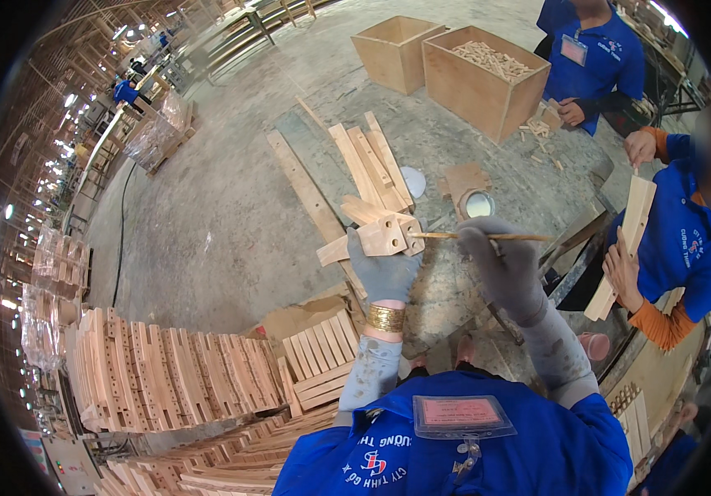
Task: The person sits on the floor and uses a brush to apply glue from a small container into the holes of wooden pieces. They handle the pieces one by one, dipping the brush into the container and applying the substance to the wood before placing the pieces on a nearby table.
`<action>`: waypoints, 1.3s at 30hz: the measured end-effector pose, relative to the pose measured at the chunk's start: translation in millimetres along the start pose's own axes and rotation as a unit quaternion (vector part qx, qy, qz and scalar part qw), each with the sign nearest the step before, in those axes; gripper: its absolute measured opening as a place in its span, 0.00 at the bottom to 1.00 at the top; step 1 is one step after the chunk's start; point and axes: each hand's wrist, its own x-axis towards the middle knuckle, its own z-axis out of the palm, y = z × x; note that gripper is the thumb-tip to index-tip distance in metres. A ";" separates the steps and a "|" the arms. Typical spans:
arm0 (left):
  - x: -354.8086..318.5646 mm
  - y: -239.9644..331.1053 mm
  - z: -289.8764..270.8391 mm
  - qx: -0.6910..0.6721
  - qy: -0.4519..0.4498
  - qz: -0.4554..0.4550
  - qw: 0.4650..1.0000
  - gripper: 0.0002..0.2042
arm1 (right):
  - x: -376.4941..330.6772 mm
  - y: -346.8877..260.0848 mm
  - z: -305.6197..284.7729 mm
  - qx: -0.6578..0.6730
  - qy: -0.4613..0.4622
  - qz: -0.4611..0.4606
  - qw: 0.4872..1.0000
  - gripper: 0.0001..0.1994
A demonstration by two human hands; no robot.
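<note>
A wood block point(384, 234) is gripped by the left hand point(383, 269) at mid frame. A thin stick point(488, 236) is pinched by the right hand point(500, 264). A grey concrete floor point(207, 207) is seen behind, with wood stacks point(165, 372) at lower left.

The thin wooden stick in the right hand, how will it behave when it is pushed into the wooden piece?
The stick looks long and slender, so it probably bends or snaps under hard sideways force. It seems light, pinched easily by the gloved right hand. The wooden piece looks rigid and blocky, unlikely to flex in the left hand.
</note>
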 end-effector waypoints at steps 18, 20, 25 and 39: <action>4.4 -0.2 -2.3 0.005 -0.014 -0.009 1.000 0.32 | -3.0 11.5 4.8 -0.078 -0.065 -0.103 0.990 0.03; 5.0 0.8 -3.3 0.002 -0.015 -0.009 1.000 0.32 | -4.0 10.1 2.6 -0.101 -0.080 -0.124 0.984 0.04; 1.8 -1.3 2.4 0.042 -0.007 -0.017 0.999 0.32 | -5.6 8.2 5.2 -0.083 -0.063 -0.114 0.988 0.04; 3.3 -0.4 5.9 0.018 -0.010 -0.013 1.000 0.32 | -9.8 -1.7 -1.4 -0.147 -0.085 -0.111 0.979 0.04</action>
